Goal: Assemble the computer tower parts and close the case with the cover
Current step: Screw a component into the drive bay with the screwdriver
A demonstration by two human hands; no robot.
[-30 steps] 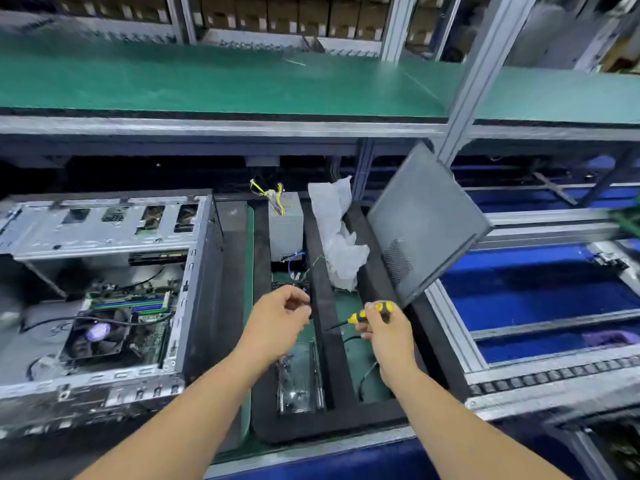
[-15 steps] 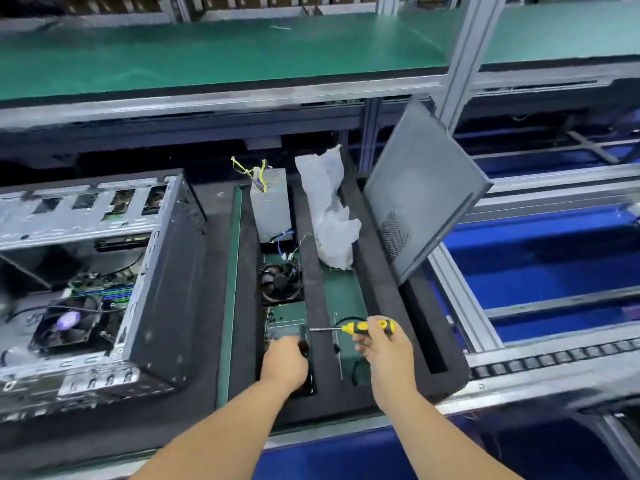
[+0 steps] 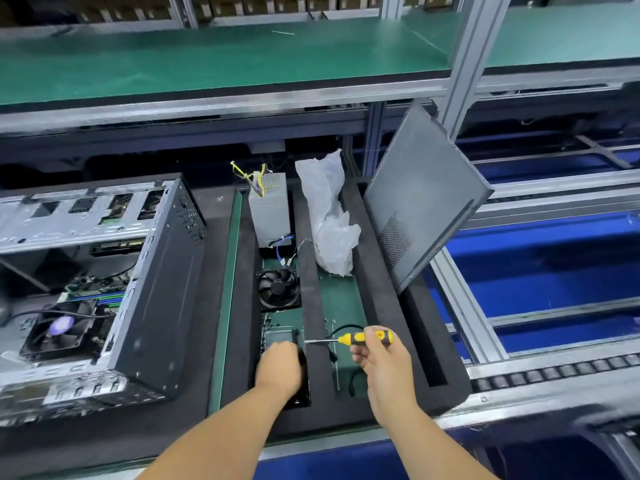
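Right hand (image 3: 377, 355) grips the screwdriver (image 3: 363, 337) — left hand (image 3: 280, 368) curled on a tray part, grasp unclear.

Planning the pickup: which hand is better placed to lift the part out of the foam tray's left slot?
Left hand: it is already on that part, while the right hand holds the screwdriver.

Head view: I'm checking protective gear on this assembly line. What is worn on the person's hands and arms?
Nothing: the left hand and right hand are bare, without gloves, rings, watch or wrist strap. Both forearms are uncovered up to the frame's edge; no sleeve shows.
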